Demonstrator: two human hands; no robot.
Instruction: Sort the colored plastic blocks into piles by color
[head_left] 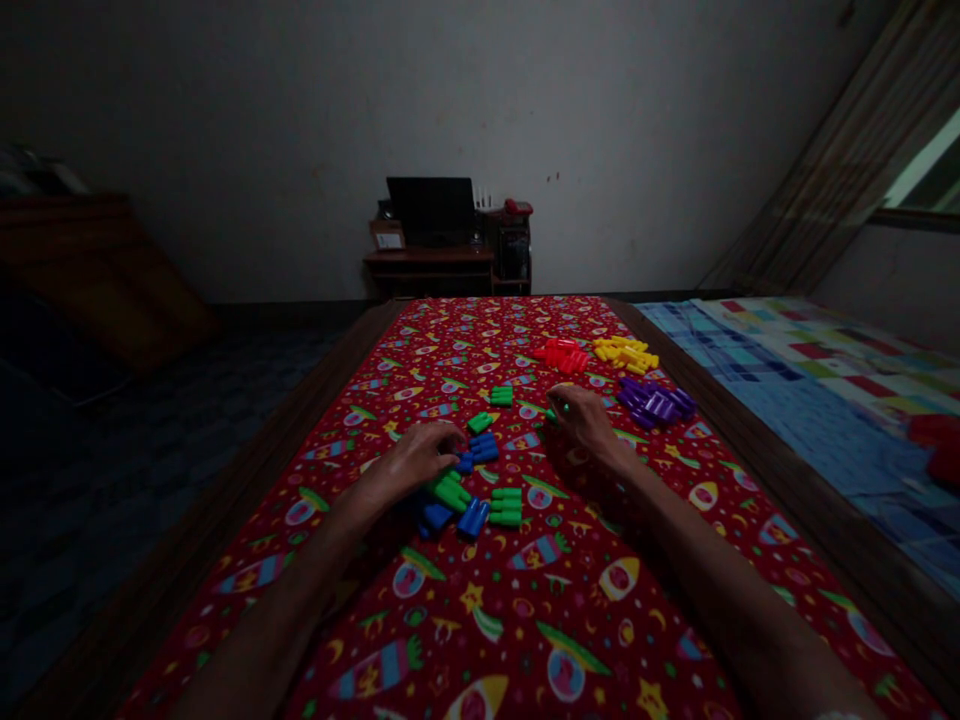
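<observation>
My left hand [426, 452] is over the left side of a mixed pile, its fingers curved and the thumb apart from them, beside a blue toy block [465, 463]. Under and in front of it lie green blocks [450, 492] and blue blocks [473, 518], their ends shaped like short joined tubes. Another green block [506, 507] lies flat right of the pile, and a further green block [502, 396] sits beyond it. My right hand [581, 415] is closed, with a bit of green block [553, 414] showing at its fingertips; the rest is hidden.
Red blocks [564, 355], yellow blocks [627, 353] and purple blocks [657, 403] are grouped by colour at the right. A red patterned cloth [559, 585] covers the table. Behind stands a desk with a monitor [431, 210]; a bed [780, 390] is to the right.
</observation>
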